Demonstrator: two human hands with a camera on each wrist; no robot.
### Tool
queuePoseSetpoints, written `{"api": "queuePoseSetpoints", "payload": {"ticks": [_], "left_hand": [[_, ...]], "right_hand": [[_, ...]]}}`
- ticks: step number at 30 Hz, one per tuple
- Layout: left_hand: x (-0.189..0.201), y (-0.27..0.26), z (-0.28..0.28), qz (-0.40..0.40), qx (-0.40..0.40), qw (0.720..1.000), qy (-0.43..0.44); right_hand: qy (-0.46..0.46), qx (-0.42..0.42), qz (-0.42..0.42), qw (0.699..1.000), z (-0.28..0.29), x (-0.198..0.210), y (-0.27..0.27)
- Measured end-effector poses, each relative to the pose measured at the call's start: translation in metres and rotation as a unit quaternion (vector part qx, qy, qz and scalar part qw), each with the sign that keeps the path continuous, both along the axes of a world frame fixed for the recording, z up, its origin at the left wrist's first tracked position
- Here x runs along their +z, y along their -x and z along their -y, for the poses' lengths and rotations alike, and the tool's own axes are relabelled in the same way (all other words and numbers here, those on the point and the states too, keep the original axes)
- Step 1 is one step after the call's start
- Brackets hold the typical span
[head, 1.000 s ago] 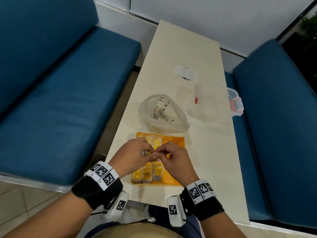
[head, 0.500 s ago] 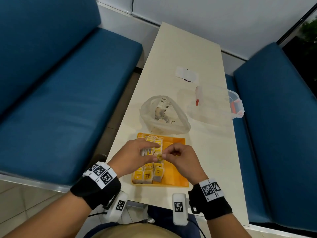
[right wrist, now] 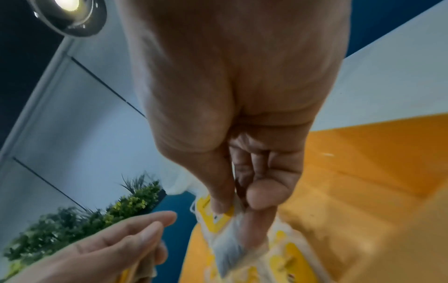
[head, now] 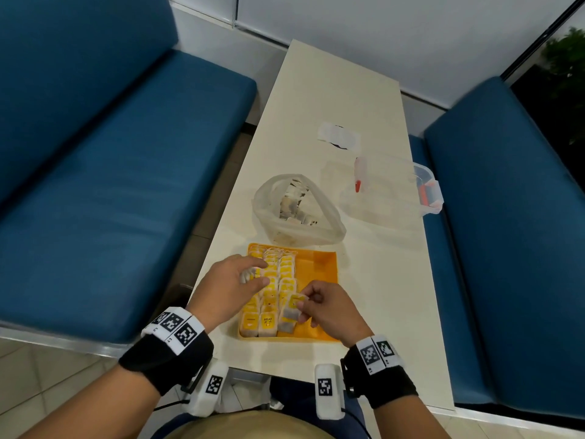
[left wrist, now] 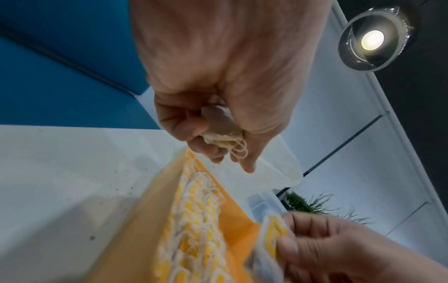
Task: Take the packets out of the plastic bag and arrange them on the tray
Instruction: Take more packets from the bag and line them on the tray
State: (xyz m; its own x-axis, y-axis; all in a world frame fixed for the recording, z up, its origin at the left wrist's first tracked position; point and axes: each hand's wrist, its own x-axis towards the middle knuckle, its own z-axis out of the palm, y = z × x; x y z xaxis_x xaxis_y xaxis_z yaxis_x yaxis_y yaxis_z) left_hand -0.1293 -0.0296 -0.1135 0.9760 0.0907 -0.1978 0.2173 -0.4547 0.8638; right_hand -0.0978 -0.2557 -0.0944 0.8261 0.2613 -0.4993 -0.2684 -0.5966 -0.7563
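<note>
An orange tray [head: 319, 270] lies at the near end of the table, its left part filled with rows of yellow-tagged packets [head: 278, 280]. Behind it stands the clear plastic bag [head: 297, 210], open, with more packets inside. My left hand [head: 258, 274] hovers over the tray's left rows. In the left wrist view its curled fingers hold a packet with looped string [left wrist: 223, 130] against the palm. My right hand [head: 304, 302] pinches one yellow-tagged packet [head: 291, 312] between thumb and forefinger, just above the near end of the rows; the same packet [right wrist: 227, 247] hangs below those fingers.
A clear plastic box [head: 424, 191] with red latches sits at the table's right edge, with a red-tipped tube [head: 358, 175] at its left side. A white wrapper [head: 338, 139] lies farther back. Blue benches [head: 110, 201] flank the narrow table on both sides.
The hands were joined over the tray, working at one packet. They have parted: the right hand drew back toward me and to the right with a packet, and the left hand stayed over the rows.
</note>
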Motion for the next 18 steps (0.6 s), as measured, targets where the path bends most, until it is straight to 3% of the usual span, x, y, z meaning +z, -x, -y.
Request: {"api": "queuePoseSetpoints", "payload": {"ticks": [5,13,18], "left_hand": [[-0.011,0.012,-0.011,-0.060,-0.005,0.998,-0.031],[-0.023,0.018,-0.010,-0.114,-0.019,0.993,-0.017],[-0.025,0.019,-0.011,-0.115,-0.018,0.993,0.003]], "right_hand": [[0.082,0.071,-0.058,0.992,-0.002,-0.019,0.003],[0.218,0.112,-0.014,0.969,-0.021,-0.029,0.007],[0.241,0.124,-0.012,0.962,-0.027,-0.026,0.010]]}}
